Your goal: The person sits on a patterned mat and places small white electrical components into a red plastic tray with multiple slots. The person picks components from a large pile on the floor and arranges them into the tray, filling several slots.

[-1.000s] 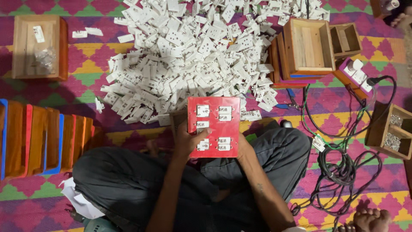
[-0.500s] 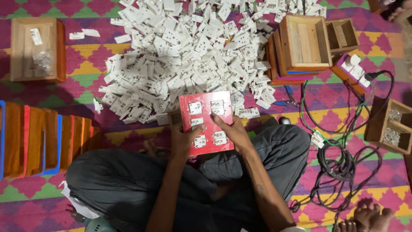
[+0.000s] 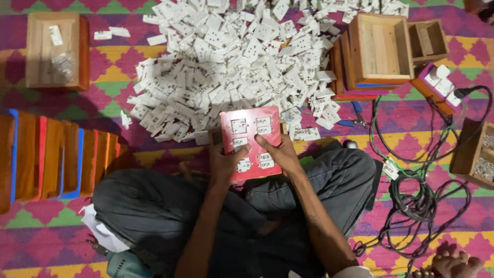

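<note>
One red board rests on the seated person's lap, just in front of the crossed legs. About six white sockets sit in its face in two columns; some are partly hidden by the hands. Its long axis runs away from the person, the top edge tilted slightly left, toward the heap of white socket parts, too many to count.

The left hand grips the board's lower left edge, fingers curled around it, thumb pressed on the face. The right hand lies on the lower right, fingers together and bent, clamped on that side, fingertips touching a socket.

Beyond lie one wooden tray at far left, two open wooden boxes at upper right, and coiled black cables at right.
</note>
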